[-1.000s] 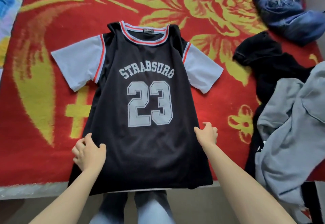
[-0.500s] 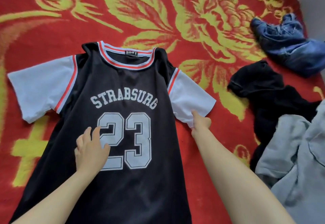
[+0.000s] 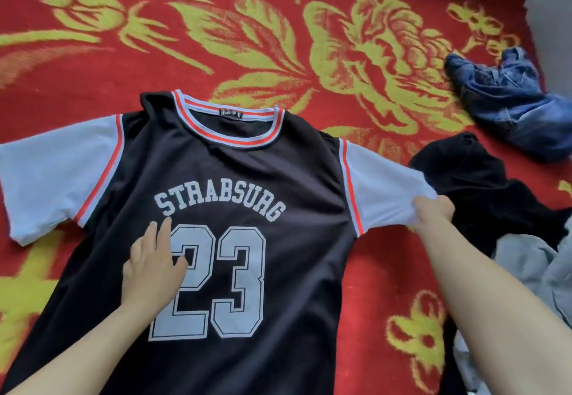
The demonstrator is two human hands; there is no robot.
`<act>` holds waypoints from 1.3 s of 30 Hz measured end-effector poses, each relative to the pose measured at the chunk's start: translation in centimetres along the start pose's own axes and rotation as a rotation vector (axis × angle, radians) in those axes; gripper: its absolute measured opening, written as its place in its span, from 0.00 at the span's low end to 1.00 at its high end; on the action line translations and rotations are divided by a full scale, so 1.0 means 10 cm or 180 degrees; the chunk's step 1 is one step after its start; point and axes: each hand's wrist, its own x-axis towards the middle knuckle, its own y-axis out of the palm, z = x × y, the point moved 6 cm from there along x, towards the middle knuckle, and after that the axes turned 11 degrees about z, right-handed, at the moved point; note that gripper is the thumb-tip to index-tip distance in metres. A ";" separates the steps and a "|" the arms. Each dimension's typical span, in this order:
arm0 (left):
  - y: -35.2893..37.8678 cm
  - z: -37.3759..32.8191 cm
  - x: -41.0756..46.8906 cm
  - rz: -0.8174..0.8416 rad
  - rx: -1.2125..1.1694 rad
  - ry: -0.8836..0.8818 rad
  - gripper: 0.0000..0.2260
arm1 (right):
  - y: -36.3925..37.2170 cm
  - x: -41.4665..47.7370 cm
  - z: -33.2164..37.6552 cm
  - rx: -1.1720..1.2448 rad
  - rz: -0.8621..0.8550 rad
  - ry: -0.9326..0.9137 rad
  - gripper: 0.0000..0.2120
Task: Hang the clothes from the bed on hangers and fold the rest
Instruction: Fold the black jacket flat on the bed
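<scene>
Red floral bed (image 3: 278,38) lies under both our hands. Black jersey (image 3: 278,177) is spread face up on it, between and under them. Grey garment (image 3: 532,264) is right of our right forearm, black garment (image 3: 473,184) just beyond the right hand, jeans (image 3: 510,106) further out. Left hand (image 3: 151,264) is flat, fingers straight, pressing the "2". Right hand (image 3: 430,212) is clamped on the white sleeve (image 3: 380,184) hem.
</scene>
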 end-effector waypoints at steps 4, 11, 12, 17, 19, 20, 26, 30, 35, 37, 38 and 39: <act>0.24 0.01 0.14 0.0598 0.0785 0.0095 0.33 | 0.12 -0.05 -0.17 0.0047 0.0184 0.0108 0.05; 0.29 0.08 0.26 0.1447 0.0815 0.0035 0.34 | 0.36 -0.79 0.41 -0.0631 -0.0160 -0.0784 0.04; 0.28 0.09 0.28 0.1550 0.0776 0.0027 0.33 | 0.49 -0.96 0.49 -0.0692 -0.0013 -0.0965 0.05; 0.24 0.11 0.36 0.1813 0.0621 0.0002 0.31 | 1.57 -2.06 0.39 -0.1084 0.2368 -0.1695 0.05; 0.22 0.14 0.40 0.1867 0.0499 0.0034 0.30 | 1.84 -2.30 0.06 -0.1588 0.2839 -0.1614 0.10; 0.21 0.16 0.43 0.1912 0.0425 0.0049 0.29 | 1.88 -2.32 -0.05 -0.1763 0.2703 -0.1622 0.13; 0.13 0.12 0.41 0.2113 0.0546 0.0279 0.27 | 1.64 -2.01 -0.43 -0.3305 0.1446 -0.1411 0.24; -0.31 0.22 0.41 0.1208 -0.0823 0.0443 0.09 | 1.66 -1.91 -0.59 -0.4237 0.1875 -0.1384 0.29; -0.85 1.26 0.47 -0.0747 -0.1519 -0.0767 0.12 | 1.90 -2.15 -0.46 -0.4404 0.1585 -0.1914 0.28; -0.77 1.69 0.61 -0.0675 -0.2592 -0.1337 0.27 | 2.16 -2.36 -0.50 -0.4332 0.1947 -0.1962 0.30; -0.69 1.80 0.67 -0.0584 -0.3132 -0.1546 0.29 | 2.25 -2.44 -0.55 -0.4284 0.2137 -0.1845 0.31; -0.68 1.86 0.70 -0.0438 -0.3534 -0.1660 0.26 | 2.36 -2.52 -0.61 -0.4213 0.2316 -0.1677 0.32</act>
